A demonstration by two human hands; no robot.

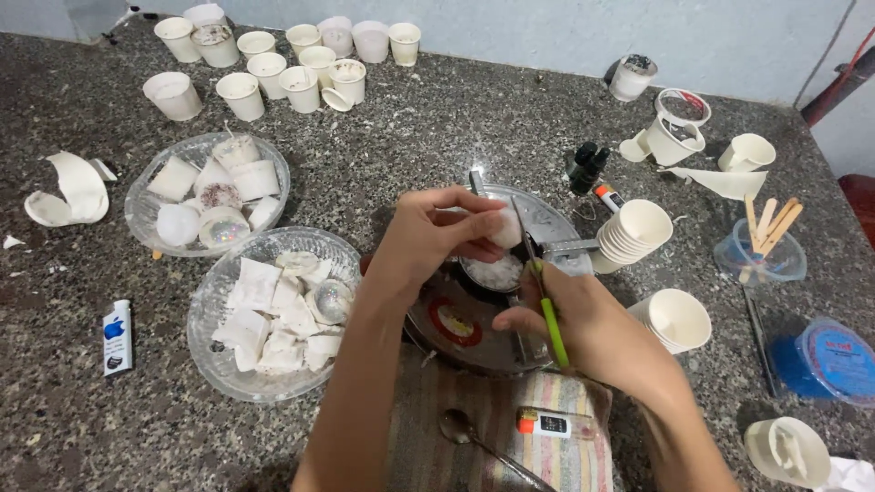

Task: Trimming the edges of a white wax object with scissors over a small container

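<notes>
My left hand (436, 239) pinches a small white lump (504, 228) over a little dish of white shavings (493, 271), which rests on a round dark stove plate (456, 319). My right hand (583, 330) grips a thin tool with a green handle (550, 319); its metal tip reaches up to the white lump. Both hands are above the stove, close together.
Two clear bowls (219, 351) (146, 214) of torn white cups and pieces lie left. Several paper cups (273, 64) stand at the back, stacked cups (638, 232) to the right. A spoon (469, 435) and lighter (547, 423) lie on a striped cloth (565, 465). A blue tub of wooden sticks (761, 251) is at right.
</notes>
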